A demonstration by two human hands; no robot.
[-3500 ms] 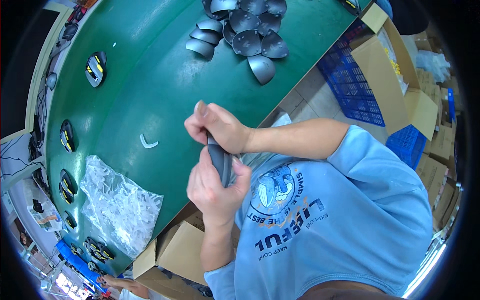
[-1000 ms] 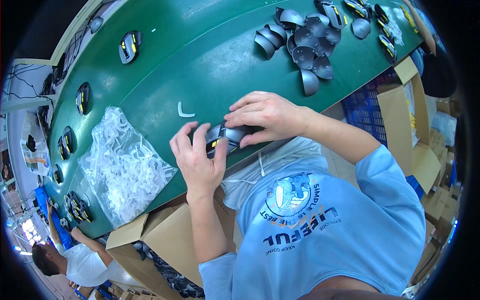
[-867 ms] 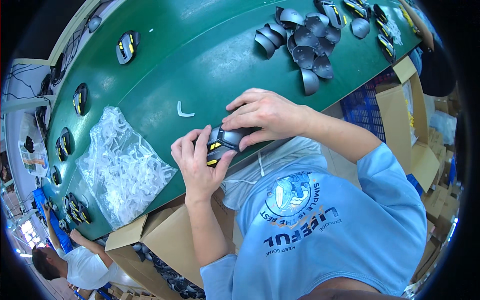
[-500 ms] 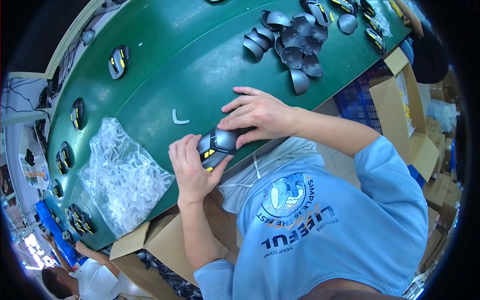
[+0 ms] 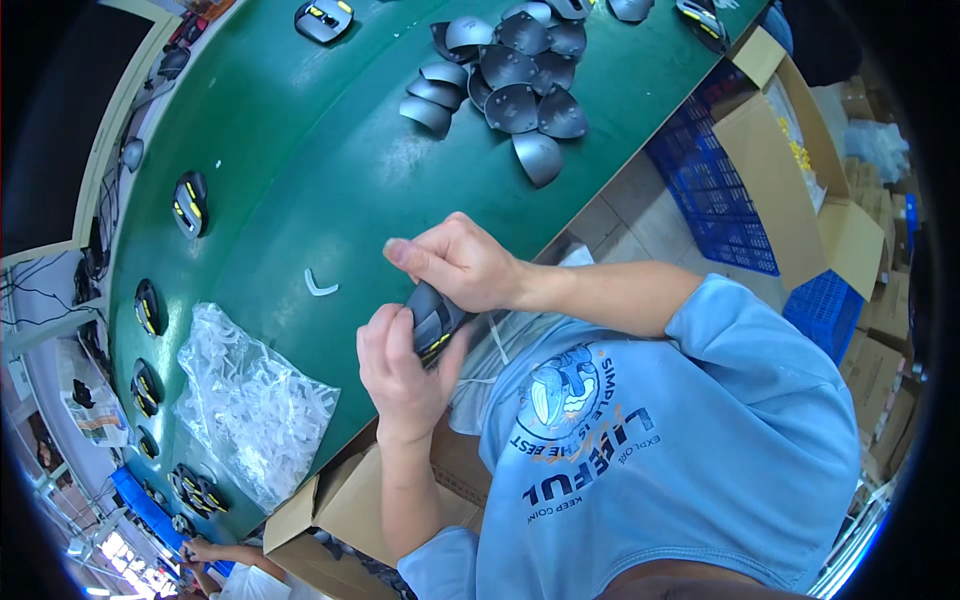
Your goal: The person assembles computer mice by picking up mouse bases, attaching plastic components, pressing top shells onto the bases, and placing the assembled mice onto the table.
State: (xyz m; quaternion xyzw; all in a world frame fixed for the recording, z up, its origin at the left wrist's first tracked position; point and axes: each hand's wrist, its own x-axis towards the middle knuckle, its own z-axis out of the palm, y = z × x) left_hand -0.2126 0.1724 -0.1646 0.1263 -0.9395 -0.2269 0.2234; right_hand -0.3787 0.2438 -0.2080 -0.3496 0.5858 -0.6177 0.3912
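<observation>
A dark grey computer mouse (image 5: 433, 315) with yellow accents is held near the front edge of the green table. Wrapped round its lower side are the fingers and thumb of my left hand (image 5: 403, 375). My right hand (image 5: 468, 265) is curled into a fist over the mouse's upper end, thumb pointing left; its fingers hide part of the mouse. On the table beyond lies a small white curved strip (image 5: 320, 286), touched by neither hand. To the left, a clear plastic bag (image 5: 255, 410) is full of similar white pieces.
Curved grey shells (image 5: 510, 68) form a pile at the far side of the green table (image 5: 290, 210). More mice (image 5: 190, 203) stand along the left. Below the table edge are an open cardboard box (image 5: 350, 505) and, at right, a blue crate (image 5: 700, 190). Another person's arm (image 5: 235, 553) shows lower left.
My right hand has gone from spread fingers on the mouse to a closed fist over its upper end. The mouse has tilted in my left hand. The whole view has shifted.
</observation>
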